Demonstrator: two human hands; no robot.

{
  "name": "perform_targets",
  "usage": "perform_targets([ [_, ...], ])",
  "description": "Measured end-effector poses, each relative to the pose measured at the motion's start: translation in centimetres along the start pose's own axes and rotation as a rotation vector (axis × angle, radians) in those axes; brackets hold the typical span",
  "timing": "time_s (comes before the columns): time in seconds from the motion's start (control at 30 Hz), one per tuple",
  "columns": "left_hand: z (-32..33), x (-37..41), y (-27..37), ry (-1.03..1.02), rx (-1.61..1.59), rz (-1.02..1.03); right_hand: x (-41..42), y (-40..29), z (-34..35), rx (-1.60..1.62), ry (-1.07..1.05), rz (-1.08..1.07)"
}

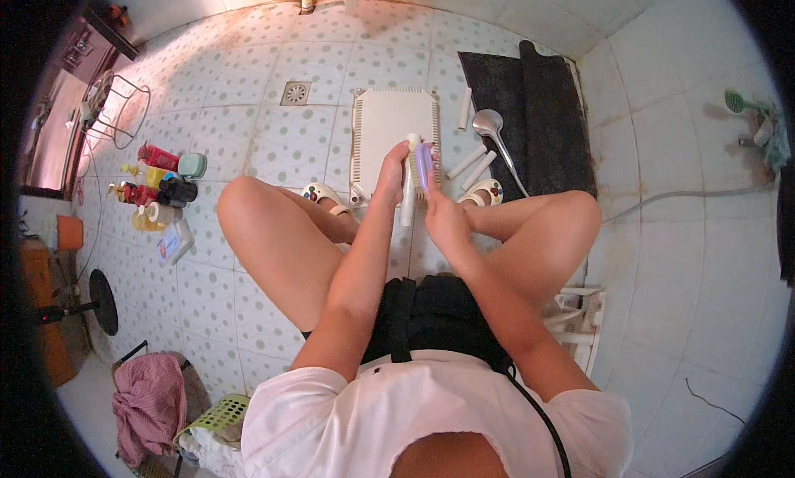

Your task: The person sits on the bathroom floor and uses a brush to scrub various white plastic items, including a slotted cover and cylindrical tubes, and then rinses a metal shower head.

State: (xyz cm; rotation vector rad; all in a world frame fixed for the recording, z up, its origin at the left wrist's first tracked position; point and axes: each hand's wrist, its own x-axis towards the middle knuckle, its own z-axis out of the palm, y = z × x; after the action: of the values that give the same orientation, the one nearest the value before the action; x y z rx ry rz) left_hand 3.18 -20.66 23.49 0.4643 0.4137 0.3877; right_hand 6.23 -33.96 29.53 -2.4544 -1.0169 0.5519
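My left hand (393, 170) grips a white plastic tube (407, 208), held lengthwise between my knees. In my right hand (448, 222) is a purple-backed scrub brush (424, 166); its pale yellow-green bristles rest against the tube's right side. Beneath both hands lies a cream plastic panel (395, 117) with slotted edges, flat on the tiled floor. Two similar white tubes (467, 162) (479, 170) lie to the right of the panel, and another tube (464, 109) lies farther off by a black mat. A short white tube end shows at the panel's near left corner.
A metal ladle (489, 124) lies partly on the black mat (556, 117). Several bottles (158, 186) and a soap box (176, 242) stand or lie at left. A floor drain (295, 93) is ahead. White plastic parts (577, 329) sit behind my right thigh; a grey hose (683, 193) runs rightward.
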Motion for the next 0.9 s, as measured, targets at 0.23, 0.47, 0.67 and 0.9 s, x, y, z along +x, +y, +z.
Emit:
perform_targets([
  [0.23, -0.2, 0.2, 0.4, -0.1, -0.118, -0.015, 0.7, -0.1, -0.5, -0.003, 0.042, -0.099],
  [0.47, 1.1, 0.1, -0.5, -0.025, -0.29, -0.008, 1.4, -0.3, -0.7, 0.067, 0.076, -0.085],
  [0.67, 1.0, 1.4, 2.0, 0.188, -0.223, 0.139, -2.5, 0.1, 0.2, 0.227, 0.023, -0.107],
  [0.9, 0.3, 1.3, -0.4, 0.018, -0.101, -0.011, -0.1, -0.3, -0.9, 0.288, 0.033, -0.047],
])
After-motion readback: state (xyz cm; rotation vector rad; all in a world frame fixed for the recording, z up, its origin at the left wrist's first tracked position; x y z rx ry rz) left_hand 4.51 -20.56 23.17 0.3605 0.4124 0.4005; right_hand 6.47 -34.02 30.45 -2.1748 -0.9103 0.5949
